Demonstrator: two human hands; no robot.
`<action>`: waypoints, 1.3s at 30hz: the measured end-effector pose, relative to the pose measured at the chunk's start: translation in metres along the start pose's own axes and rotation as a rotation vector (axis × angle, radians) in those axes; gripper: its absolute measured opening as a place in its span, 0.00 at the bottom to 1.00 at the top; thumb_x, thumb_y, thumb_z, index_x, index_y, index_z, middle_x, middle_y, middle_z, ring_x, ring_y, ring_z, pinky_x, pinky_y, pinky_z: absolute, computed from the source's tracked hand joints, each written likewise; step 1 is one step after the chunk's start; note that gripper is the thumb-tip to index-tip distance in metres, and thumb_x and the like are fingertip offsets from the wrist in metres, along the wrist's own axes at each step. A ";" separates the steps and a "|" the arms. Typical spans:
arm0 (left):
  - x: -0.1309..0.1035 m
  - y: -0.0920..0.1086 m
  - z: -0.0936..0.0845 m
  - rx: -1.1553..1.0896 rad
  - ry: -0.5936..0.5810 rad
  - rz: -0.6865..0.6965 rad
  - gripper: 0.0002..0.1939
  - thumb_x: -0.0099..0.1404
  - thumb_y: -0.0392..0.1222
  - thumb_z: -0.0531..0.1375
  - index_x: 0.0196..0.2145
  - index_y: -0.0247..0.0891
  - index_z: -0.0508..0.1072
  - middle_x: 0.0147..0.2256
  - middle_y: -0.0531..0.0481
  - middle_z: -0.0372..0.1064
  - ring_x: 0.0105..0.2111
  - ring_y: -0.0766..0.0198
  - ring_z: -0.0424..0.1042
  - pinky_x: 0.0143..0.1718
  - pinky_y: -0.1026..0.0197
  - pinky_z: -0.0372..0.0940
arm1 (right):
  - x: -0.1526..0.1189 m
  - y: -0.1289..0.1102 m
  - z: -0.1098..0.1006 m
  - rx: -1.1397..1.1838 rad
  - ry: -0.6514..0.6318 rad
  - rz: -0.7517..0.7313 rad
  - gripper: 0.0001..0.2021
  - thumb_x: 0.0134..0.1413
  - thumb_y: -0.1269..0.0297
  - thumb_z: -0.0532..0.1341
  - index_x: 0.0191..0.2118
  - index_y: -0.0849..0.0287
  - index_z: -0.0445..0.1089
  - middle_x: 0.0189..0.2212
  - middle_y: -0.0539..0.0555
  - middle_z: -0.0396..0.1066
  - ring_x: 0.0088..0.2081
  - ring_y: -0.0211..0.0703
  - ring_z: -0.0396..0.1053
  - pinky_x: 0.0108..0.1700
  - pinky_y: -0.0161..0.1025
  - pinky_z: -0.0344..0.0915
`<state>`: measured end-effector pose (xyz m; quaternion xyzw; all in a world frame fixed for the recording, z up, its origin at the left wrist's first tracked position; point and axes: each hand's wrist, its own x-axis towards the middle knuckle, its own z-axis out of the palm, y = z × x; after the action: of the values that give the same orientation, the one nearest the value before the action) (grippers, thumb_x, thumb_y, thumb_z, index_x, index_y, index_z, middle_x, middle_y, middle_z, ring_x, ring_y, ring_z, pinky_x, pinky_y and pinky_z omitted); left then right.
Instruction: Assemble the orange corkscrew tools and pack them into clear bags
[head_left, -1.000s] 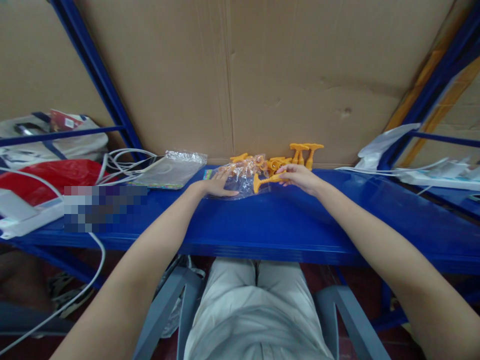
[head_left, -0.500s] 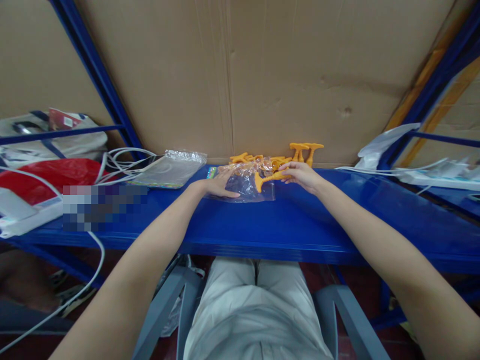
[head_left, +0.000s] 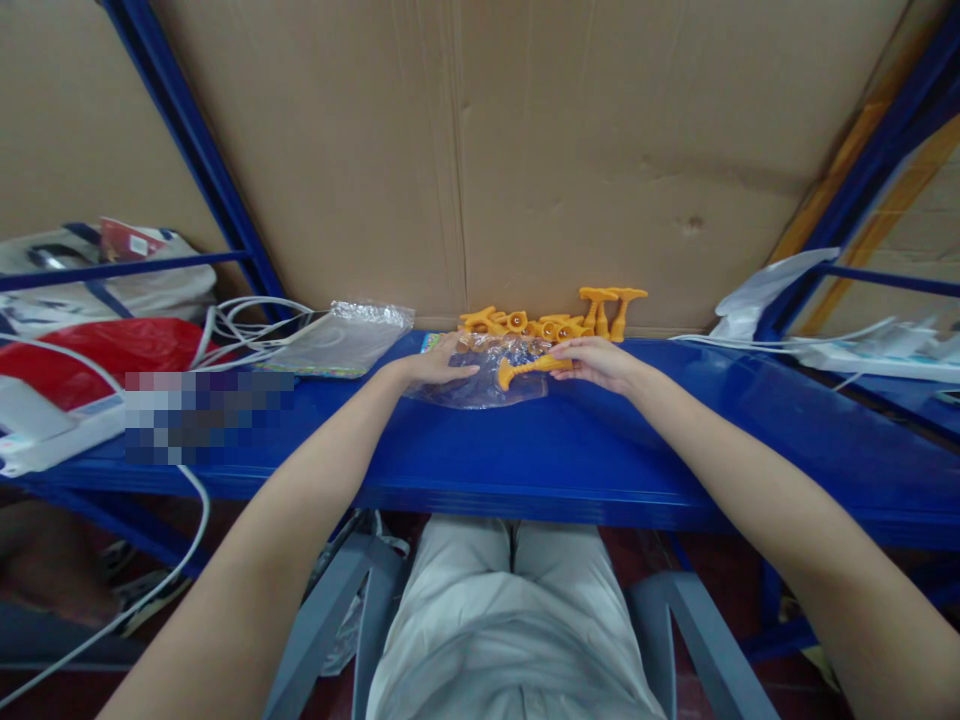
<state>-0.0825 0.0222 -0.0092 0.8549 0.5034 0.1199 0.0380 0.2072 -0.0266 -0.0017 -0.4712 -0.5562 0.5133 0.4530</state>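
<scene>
My right hand [head_left: 598,364] pinches the handle end of an orange T-shaped piece [head_left: 525,369], whose wide end points left over a clear plastic bag [head_left: 480,388]. The bag lies on the blue table [head_left: 585,450]. My left hand [head_left: 439,366] rests on the bag's left part, fingers apart. Behind the bag, several orange pieces [head_left: 517,321] lie along the cardboard. Two more orange T-shaped pieces [head_left: 628,310] stand upright behind my right hand.
A stack of clear bags [head_left: 341,342] lies to the left, beside white cables [head_left: 251,310]. Further left are a red bag [head_left: 142,345] and a white power strip [head_left: 67,435]. Another power strip [head_left: 877,358] is at the right. Cardboard [head_left: 525,150] closes off the back.
My right hand and its orange piece have moved slightly left and down over the bag. The bag's upper edge has shifted down, uncovering more of the orange pieces behind it.
</scene>
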 end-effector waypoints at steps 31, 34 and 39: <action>-0.003 0.052 0.002 0.125 0.289 0.439 0.23 0.64 0.28 0.49 0.53 0.38 0.72 0.59 0.41 0.63 0.60 0.53 0.61 0.61 0.44 0.58 | -0.004 -0.005 0.006 0.124 0.037 -0.028 0.08 0.53 0.81 0.61 0.30 0.61 0.71 0.27 0.54 0.76 0.28 0.38 0.74 0.42 0.41 0.75; -0.002 0.051 0.003 0.175 0.320 0.426 0.20 0.63 0.27 0.48 0.46 0.35 0.75 0.56 0.39 0.66 0.57 0.53 0.65 0.58 0.48 0.61 | -0.007 -0.007 0.009 0.120 0.050 -0.004 0.09 0.55 0.82 0.59 0.30 0.62 0.71 0.25 0.53 0.76 0.26 0.36 0.74 0.40 0.38 0.74; -0.011 0.062 -0.002 0.277 0.261 0.212 0.14 0.60 0.31 0.52 0.39 0.34 0.75 0.43 0.40 0.73 0.46 0.52 0.73 0.46 0.54 0.68 | -0.008 -0.006 0.011 0.095 0.034 0.005 0.10 0.56 0.83 0.58 0.31 0.63 0.71 0.26 0.53 0.76 0.26 0.35 0.74 0.42 0.38 0.74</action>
<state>-0.0354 -0.0173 0.0023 0.8774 0.4228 0.1624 -0.1582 0.1970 -0.0364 0.0033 -0.4592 -0.5222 0.5321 0.4830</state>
